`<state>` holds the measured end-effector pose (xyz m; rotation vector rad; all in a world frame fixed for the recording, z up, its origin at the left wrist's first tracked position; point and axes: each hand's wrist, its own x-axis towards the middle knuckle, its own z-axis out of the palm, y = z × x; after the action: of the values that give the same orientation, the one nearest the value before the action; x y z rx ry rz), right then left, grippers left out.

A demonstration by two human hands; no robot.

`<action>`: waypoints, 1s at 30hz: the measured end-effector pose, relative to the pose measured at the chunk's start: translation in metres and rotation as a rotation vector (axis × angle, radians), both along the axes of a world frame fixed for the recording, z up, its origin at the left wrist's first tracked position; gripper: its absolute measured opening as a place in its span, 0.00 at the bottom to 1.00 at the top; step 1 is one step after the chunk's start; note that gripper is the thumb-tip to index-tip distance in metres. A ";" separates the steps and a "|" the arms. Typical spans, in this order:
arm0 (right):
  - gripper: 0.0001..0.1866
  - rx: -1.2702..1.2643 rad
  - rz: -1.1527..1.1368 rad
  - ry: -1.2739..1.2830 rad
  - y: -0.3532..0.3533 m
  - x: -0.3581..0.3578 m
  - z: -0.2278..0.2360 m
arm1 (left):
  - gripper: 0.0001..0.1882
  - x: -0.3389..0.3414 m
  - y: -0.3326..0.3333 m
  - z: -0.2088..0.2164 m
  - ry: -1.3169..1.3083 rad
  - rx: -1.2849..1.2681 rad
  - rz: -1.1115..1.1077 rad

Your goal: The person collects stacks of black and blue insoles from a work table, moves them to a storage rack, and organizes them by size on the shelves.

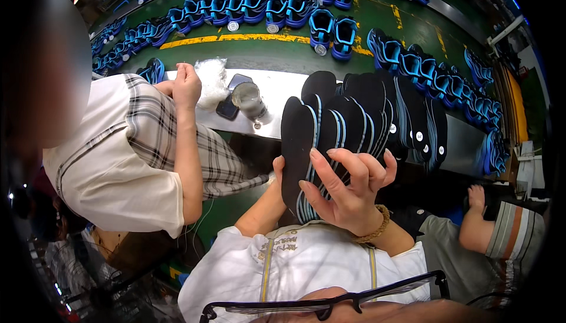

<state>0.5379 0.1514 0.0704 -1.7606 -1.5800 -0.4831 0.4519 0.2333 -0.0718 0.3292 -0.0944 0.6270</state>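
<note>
Close to my chest, a stack of black insoles (296, 146) with light-blue layered edges stands upright. My left hand (279, 171) grips its left side, and most of those fingers are hidden behind it. In front of the stack's right edge is my right hand (352, 190), its fingers bent and spread apart. The index fingertip and thumb lie at the striped edges; whether they press on them I cannot tell. Just beyond, more black insoles (407, 102) stand in a row on the metal bench (283, 84), several bearing round white stickers.
Left of me is a co-worker in a white top and plaid apron (154, 110); another person's striped sleeve (519, 228) is at right. A plastic bag (211, 81), dark phone (227, 106) and cloudy jar (249, 100) sit on the bench. Blue-black shoes (253, 7) line the green surface beyond.
</note>
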 end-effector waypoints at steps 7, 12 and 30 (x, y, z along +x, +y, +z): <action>0.18 0.016 -0.030 -0.059 -0.009 -0.022 -0.010 | 0.31 -0.016 -0.004 -0.021 -0.048 0.019 -0.065; 0.20 0.036 -0.042 -0.059 -0.018 -0.026 -0.018 | 0.32 -0.020 -0.014 0.007 0.043 0.046 -0.007; 0.24 -0.048 0.681 0.548 -0.165 0.016 -0.034 | 0.37 0.004 -0.146 0.017 0.332 -0.153 0.151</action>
<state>0.5540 -0.0136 0.0368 -1.1308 -1.6439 0.3410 0.4562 0.0877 -0.0548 0.2895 0.2976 0.7171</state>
